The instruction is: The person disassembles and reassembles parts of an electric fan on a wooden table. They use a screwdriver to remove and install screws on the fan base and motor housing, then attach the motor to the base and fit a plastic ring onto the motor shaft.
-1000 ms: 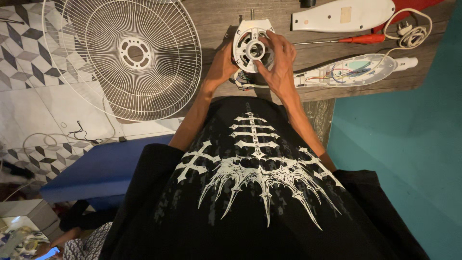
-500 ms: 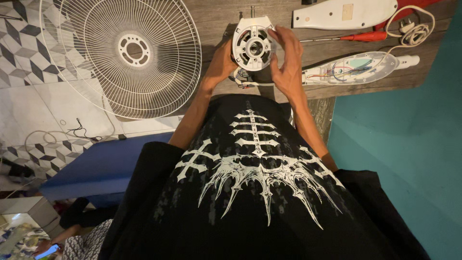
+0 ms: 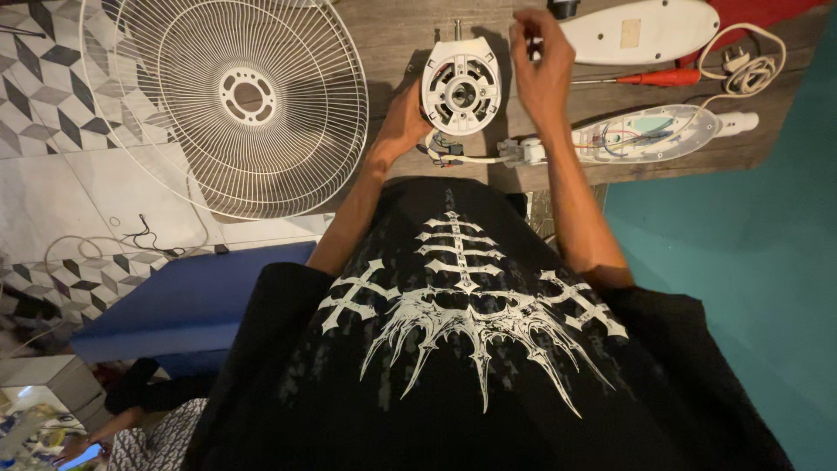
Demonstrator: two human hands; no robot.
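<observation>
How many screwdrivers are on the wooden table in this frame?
1: a red-handled screwdriver lies on the wooden table, right of the right hand, between two white housings. Others may lie outside the view.

The left hand sat half behind the motor housing, so its fingers and grip could not be read. The right hand showed only its back; whether its fingertips pinched anything was too small to tell. The fan guard was cut off by the top edge, as was the white casing. The wiring inside the open base blurred into coloured streaks. The bench ran out of frame at the top.
</observation>
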